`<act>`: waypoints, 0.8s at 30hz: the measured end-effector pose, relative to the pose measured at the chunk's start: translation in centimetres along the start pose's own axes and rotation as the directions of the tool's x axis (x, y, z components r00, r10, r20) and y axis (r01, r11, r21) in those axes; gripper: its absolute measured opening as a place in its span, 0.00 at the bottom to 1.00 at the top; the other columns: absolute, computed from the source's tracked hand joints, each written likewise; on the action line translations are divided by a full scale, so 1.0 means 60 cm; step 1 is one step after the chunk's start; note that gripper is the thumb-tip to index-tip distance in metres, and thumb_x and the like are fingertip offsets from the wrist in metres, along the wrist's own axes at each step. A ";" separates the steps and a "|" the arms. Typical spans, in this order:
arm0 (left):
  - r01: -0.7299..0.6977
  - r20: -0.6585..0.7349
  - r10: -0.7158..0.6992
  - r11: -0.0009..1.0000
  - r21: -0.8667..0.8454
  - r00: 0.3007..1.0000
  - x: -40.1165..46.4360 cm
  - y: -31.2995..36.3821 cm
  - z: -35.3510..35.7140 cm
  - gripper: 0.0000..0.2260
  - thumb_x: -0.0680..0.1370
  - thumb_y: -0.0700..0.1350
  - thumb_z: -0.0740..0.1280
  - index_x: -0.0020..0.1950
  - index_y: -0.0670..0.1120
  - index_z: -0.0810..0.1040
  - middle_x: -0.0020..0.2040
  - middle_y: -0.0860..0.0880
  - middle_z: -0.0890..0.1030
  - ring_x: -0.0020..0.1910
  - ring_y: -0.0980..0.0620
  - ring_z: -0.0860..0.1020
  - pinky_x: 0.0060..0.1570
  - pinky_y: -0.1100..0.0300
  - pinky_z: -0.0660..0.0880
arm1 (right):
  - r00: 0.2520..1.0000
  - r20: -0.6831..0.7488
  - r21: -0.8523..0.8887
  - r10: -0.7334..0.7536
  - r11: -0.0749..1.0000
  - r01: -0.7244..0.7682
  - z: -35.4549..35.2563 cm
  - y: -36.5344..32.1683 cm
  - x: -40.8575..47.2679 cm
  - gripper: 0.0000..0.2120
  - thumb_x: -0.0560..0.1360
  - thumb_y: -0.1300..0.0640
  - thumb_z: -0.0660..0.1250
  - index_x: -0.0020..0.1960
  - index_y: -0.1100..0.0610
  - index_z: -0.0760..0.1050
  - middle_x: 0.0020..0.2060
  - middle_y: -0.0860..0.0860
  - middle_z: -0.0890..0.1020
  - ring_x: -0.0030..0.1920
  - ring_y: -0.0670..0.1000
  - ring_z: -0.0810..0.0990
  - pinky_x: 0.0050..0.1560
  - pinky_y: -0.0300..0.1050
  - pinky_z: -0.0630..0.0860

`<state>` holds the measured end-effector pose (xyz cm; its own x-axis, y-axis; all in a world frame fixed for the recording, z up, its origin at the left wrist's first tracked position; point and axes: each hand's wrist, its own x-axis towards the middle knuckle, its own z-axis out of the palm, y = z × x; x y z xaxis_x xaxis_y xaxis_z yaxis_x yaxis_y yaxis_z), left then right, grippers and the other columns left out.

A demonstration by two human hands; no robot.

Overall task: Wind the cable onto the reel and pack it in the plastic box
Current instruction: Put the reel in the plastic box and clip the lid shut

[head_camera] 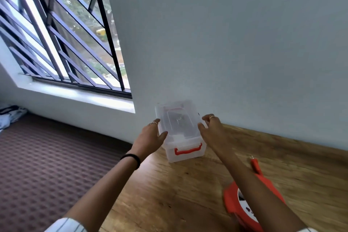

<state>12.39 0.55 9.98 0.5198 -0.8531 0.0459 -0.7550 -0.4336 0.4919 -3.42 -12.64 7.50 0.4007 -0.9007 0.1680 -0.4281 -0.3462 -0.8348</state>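
Both hands flanked the plastic box [180, 130] at the table's [169, 194] far edge by the wall: left hand [150, 135] and right hand [212, 130], fingers loosely spread, apparently touching its lidded sides without gripping. Behind the right forearm lay the orange reel [243, 201]. Recommended practice: grip both long sides evenly and draw the box level.
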 end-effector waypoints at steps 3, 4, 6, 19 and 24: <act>0.054 0.048 -0.051 0.996 -0.075 0.998 0.037 0.001 -0.001 0.25 0.80 0.50 0.62 0.72 0.39 0.64 0.69 0.43 0.70 0.66 0.45 0.70 0.61 0.56 0.68 | 0.996 0.035 -0.016 0.077 0.997 -0.077 0.008 -0.003 0.032 0.18 0.79 0.55 0.61 0.67 0.60 0.68 0.65 0.57 0.72 0.57 0.53 0.76 0.49 0.39 0.69; 0.065 0.065 -0.057 0.991 -0.117 0.996 0.049 0.001 -0.002 0.23 0.80 0.50 0.62 0.70 0.39 0.65 0.67 0.43 0.72 0.65 0.44 0.71 0.59 0.57 0.69 | 0.992 0.042 0.001 0.116 0.993 -0.116 0.010 -0.002 0.039 0.19 0.79 0.54 0.60 0.69 0.59 0.67 0.66 0.56 0.72 0.60 0.53 0.75 0.51 0.38 0.68; 0.113 0.109 -0.090 0.966 -0.232 0.990 0.071 -0.007 0.003 0.20 0.80 0.50 0.63 0.68 0.40 0.68 0.63 0.45 0.74 0.63 0.45 0.73 0.53 0.61 0.69 | 0.981 0.059 0.040 0.184 0.982 -0.187 0.013 0.000 0.043 0.20 0.80 0.53 0.57 0.71 0.58 0.65 0.67 0.56 0.71 0.63 0.54 0.73 0.56 0.41 0.68; 0.059 0.204 0.057 0.852 -0.521 0.977 0.099 -0.084 0.081 0.21 0.73 0.59 0.61 0.63 0.53 0.69 0.55 0.51 0.80 0.54 0.49 0.79 0.55 0.46 0.77 | 0.976 -0.010 0.110 0.218 0.970 -0.215 0.023 0.037 -0.078 0.16 0.81 0.57 0.53 0.65 0.52 0.72 0.54 0.50 0.81 0.52 0.47 0.79 0.55 0.49 0.76; 0.050 0.275 0.136 0.815 -0.577 0.952 0.025 -0.045 0.054 0.07 0.80 0.47 0.62 0.58 0.49 0.71 0.53 0.51 0.80 0.50 0.53 0.80 0.46 0.61 0.78 | 0.965 -0.034 0.152 0.261 0.956 -0.253 0.000 0.012 -0.202 0.19 0.82 0.58 0.54 0.72 0.49 0.63 0.61 0.46 0.74 0.59 0.47 0.73 0.58 0.40 0.69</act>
<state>13.95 -0.50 5.92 0.2827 -0.9506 -0.1282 -0.3583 -0.2286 0.9052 -8.60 -1.98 4.86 0.2472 -0.9682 -0.0378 -0.3876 -0.0631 -0.9196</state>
